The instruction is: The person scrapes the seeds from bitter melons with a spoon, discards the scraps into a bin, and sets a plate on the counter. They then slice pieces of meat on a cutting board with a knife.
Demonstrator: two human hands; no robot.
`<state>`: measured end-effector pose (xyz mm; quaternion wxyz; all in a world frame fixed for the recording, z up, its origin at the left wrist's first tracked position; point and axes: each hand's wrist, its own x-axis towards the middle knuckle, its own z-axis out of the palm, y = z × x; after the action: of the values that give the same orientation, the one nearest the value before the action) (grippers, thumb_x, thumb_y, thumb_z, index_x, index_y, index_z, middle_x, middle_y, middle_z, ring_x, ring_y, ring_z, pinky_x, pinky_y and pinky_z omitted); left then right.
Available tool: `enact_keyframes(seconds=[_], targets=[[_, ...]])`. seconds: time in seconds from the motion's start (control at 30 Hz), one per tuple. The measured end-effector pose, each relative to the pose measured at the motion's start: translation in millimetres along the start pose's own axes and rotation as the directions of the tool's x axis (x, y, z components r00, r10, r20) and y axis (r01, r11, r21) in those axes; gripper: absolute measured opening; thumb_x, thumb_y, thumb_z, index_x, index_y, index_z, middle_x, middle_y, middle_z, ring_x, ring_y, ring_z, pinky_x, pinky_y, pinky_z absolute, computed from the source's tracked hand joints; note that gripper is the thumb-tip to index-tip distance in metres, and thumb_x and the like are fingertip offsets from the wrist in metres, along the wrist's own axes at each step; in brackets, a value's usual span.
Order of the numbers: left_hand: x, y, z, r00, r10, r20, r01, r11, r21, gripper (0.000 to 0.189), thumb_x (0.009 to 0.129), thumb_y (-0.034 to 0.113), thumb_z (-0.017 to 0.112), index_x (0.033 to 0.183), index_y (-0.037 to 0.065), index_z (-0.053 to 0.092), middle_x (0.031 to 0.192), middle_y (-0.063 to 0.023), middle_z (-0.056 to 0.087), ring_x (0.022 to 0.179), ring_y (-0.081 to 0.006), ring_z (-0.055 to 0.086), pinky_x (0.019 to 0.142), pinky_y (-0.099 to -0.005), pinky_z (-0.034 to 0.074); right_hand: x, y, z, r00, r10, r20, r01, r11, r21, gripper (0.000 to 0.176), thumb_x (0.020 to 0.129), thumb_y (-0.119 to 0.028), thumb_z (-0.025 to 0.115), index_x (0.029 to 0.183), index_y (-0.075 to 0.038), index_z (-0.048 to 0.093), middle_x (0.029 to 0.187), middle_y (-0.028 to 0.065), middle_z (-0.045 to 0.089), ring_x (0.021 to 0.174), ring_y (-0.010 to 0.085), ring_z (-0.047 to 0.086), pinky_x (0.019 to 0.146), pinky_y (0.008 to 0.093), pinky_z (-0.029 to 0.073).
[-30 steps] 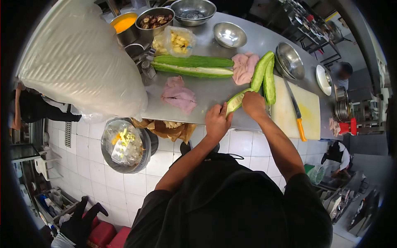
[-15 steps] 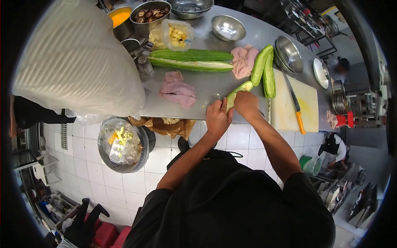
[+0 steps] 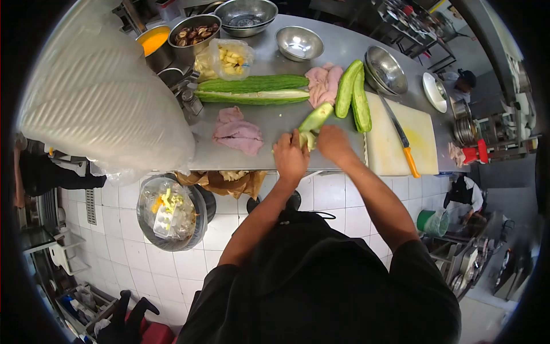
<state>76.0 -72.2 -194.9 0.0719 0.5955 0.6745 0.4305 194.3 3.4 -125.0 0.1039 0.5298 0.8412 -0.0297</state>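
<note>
A bulging white plastic bag (image 3: 103, 97) sits at the far left of the steel desk (image 3: 281, 117), with pale pink raw meat pieces (image 3: 236, 132) lying just to its right. Your left hand (image 3: 290, 156) is closed around the near end of the halved green bitter gourd (image 3: 316, 119), which slants away from you at the desk's near edge. Your right hand (image 3: 334, 143) curls against that same end, but whether it grips cannot be told. Further right, an orange-handled knife (image 3: 399, 137) lies on the white cutting board (image 3: 427, 137).
</note>
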Motion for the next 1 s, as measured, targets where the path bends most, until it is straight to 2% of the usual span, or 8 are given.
enact_keyframes(seconds=[0.03,0.13,0.33,0.53,0.63,0.73,0.93,1.0], targets=[[5.6,-3.8,4.5,0.999,-0.011,-0.031,0.012,1.000,0.008,0.050,0.075,0.018,0.076,0.118,-0.005,0.066,0.088,-0.0092,0.054,0.086,-0.0277,0.056,0.074,-0.0425,0.042,9.3,10.7,-2.3,0.997,-0.054,-0.051,0.052,0.998,-0.043,0.019,0.086,-0.014,0.057,0.090,0.000,0.069,0.100,0.0235,0.069,0.094,0.0398,0.068,0.079,0.0456,0.056],[10.4,-6.1,8.6,0.997,-0.017,-0.072,0.020,0.999,0.038,0.048,0.076,0.022,0.077,0.115,-0.003,0.069,0.086,-0.0085,0.054,0.085,-0.0267,0.055,0.074,-0.0420,0.042,35.3,24.6,-22.5,0.966,0.243,-0.084,-0.226,0.958,0.175,0.019,0.086,-0.014,0.057,0.092,-0.002,0.070,0.100,0.0215,0.070,0.095,0.0397,0.068,0.080,0.0464,0.056],[9.2,-5.9,10.4,0.996,-0.028,-0.079,0.032,0.998,0.054,0.048,0.075,0.026,0.078,0.114,-0.001,0.069,0.089,-0.0081,0.056,0.086,-0.0259,0.056,0.076,-0.0413,0.042,47.7,14.4,-19.7,0.965,0.260,-0.021,-0.254,0.956,0.150,0.020,0.086,-0.016,0.058,0.094,-0.005,0.072,0.097,0.0197,0.070,0.096,0.0357,0.069,0.081,0.0464,0.056],[6.3,-8.4,8.1,0.999,-0.038,-0.020,0.039,0.998,0.048,0.053,0.070,0.024,0.079,0.115,-0.001,0.068,0.091,-0.0089,0.056,0.090,-0.0265,0.057,0.078,-0.0415,0.042,6.7,-27.8,-15.9,0.997,-0.048,0.057,0.044,0.996,0.080,0.023,0.081,-0.022,0.064,0.093,-0.005,0.072,0.094,0.0188,0.071,0.092,0.0348,0.069,0.081,0.0470,0.055],[9.5,-8.4,7.6,0.999,-0.019,-0.037,0.021,0.999,0.045,0.055,0.070,0.025,0.079,0.116,-0.003,0.068,0.090,-0.0094,0.056,0.088,-0.0267,0.056,0.076,-0.0411,0.042,25.7,-1.4,3.3,0.999,-0.032,0.030,0.027,0.991,0.131,0.022,0.080,-0.022,0.064,0.092,-0.004,0.071,0.093,0.0191,0.071,0.093,0.0349,0.069,0.082,0.0472,0.055],[12.2,-7.7,9.9,0.997,-0.020,-0.075,0.024,0.999,0.045,0.055,0.071,0.025,0.079,0.115,-0.004,0.068,0.090,-0.0098,0.055,0.087,-0.0273,0.056,0.075,-0.0411,0.041,44.7,16.7,-4.2,0.972,0.180,-0.149,-0.144,0.964,0.223,0.019,0.080,-0.019,0.063,0.089,-0.003,0.071,0.092,0.0207,0.070,0.089,0.0368,0.069,0.080,0.0472,0.055],[11.5,-7.8,8.5,0.998,-0.026,-0.063,0.028,0.999,0.038,0.052,0.072,0.025,0.079,0.113,-0.004,0.068,0.089,-0.0106,0.055,0.086,-0.0279,0.056,0.074,-0.0421,0.042,20.3,-5.7,-3.0,0.996,-0.034,-0.081,0.045,0.989,0.140,0.015,0.079,-0.015,0.062,0.084,-0.003,0.069,0.084,0.0203,0.070,0.084,0.0391,0.068,0.074,0.0491,0.056],[10.0,-7.1,9.3,0.997,-0.022,-0.074,0.025,0.999,0.037,0.052,0.071,0.025,0.079,0.113,-0.004,0.068,0.089,-0.0106,0.055,0.085,-0.0282,0.056,0.074,-0.0421,0.042,33.1,6.4,3.1,0.990,-0.005,-0.144,0.033,0.980,0.195,0.016,0.078,-0.017,0.063,0.086,-0.004,0.070,0.084,0.0201,0.070,0.084,0.0392,0.068,0.074,0.0489,0.056]])
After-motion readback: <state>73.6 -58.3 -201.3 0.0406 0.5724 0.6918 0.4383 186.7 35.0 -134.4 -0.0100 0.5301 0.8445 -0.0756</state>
